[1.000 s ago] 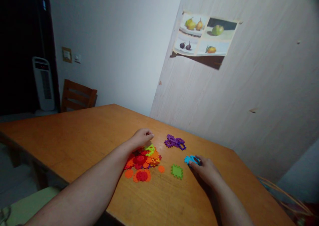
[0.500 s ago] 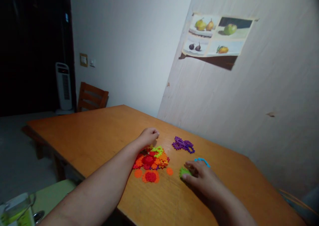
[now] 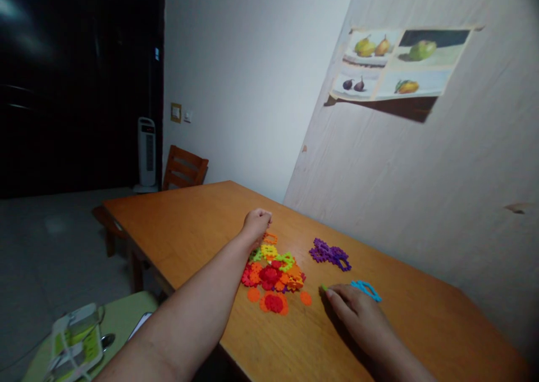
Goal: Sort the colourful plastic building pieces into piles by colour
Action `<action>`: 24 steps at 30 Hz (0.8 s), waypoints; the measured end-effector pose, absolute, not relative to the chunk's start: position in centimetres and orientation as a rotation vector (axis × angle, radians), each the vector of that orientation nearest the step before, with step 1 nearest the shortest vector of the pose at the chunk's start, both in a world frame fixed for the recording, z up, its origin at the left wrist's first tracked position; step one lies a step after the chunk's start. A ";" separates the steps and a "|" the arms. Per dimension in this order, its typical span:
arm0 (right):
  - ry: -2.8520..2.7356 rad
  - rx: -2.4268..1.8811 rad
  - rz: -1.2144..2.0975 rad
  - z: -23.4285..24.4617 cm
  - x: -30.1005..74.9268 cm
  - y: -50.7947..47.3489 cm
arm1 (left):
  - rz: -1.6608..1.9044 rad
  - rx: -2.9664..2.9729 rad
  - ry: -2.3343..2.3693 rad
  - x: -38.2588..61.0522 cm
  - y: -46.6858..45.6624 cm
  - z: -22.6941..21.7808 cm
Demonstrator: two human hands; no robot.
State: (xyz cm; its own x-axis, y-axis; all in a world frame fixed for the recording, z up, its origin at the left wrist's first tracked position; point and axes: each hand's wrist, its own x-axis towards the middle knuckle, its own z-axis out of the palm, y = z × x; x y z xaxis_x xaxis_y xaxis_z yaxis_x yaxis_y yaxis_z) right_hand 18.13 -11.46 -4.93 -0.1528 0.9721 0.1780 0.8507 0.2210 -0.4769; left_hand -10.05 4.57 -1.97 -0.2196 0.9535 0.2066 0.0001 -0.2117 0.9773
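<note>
My right hand is closed in a pinch on a green toothed plastic piece, of which only a small edge shows. Just behind its knuckles lies a light-blue open-frame plastic piece. Reaching past the mixed pile of red, orange, yellow and green pieces, my left hand has its fingers curled shut. What is in those fingers, if anything, is hidden. An orange frame piece lies right by the left wrist. Purple toothed pieces form a separate group between the hands, farther back.
The wooden table runs along a wall with fruit pictures. Flat orange discs lie before the pile. At lower left, a green stool holds a power strip. A wooden chair stands beyond the table.
The view has swung left. My right hand has closed over the green piece, now mostly covered. The left hand has moved slightly farther from the pile, uncovering yellow, green and orange pieces.
</note>
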 end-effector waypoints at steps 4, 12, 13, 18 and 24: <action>-1.911 -1.623 0.317 -5.8 18.2 -10.4 | 1.535 1.276 1.335 -10.0 4.8 -2.9; -1.706 -1.562 0.314 -7.4 18.1 -9.3 | 1.056 1.813 1.572 -8.9 4.3 -4.6; -1.702 -1.561 0.321 -7.4 18.0 -9.3 | 1.001 1.870 1.595 -8.8 4.0 -4.5; -1.705 -1.551 0.317 -7.4 17.7 -9.3 | 0.774 2.037 1.590 -8.8 2.6 -3.5; -1.698 -1.526 0.370 -7.4 17.6 -9.3 | 0.837 1.940 1.463 -10.2 3.2 -3.2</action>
